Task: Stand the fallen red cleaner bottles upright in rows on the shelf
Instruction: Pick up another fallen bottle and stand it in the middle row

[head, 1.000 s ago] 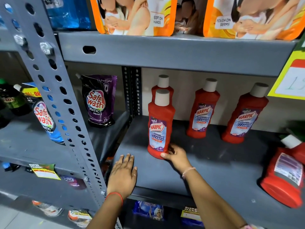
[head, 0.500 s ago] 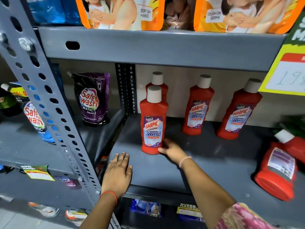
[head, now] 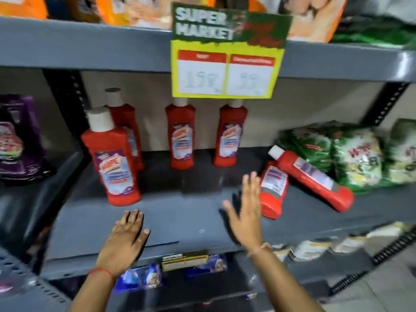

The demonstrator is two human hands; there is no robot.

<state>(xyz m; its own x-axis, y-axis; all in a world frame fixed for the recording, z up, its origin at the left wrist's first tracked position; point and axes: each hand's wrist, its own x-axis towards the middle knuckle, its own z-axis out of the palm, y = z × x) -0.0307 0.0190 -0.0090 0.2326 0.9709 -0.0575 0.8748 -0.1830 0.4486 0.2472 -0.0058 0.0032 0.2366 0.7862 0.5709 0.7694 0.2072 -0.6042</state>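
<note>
Four red cleaner bottles stand upright on the grey metal shelf (head: pixel 180 212): a front bottle (head: pixel 112 158) near the left edge, one just behind it (head: pixel 126 124), and two more along the back wall, a middle one (head: pixel 182 134) and a right one (head: pixel 230 134). Two others lie fallen toward the right, a nearer fallen bottle (head: pixel 271 190) with its base toward the shelf edge and a farther fallen bottle (head: pixel 313 176) resting across it, white cap pointing up and left, against green detergent packs (head: pixel 351 154). The left hand (head: pixel 126 237) lies flat and open, palm down, on the front edge of the shelf, holding nothing. The right hand (head: pixel 245 210) is open with fingers spread, empty, just beside the nearer fallen bottle; I cannot tell whether it touches. A yellow and green price sign (head: pixel 225 57) hangs from the shelf above. A purple pouch (head: pixel 18 140) sits in the bay to the left.
</note>
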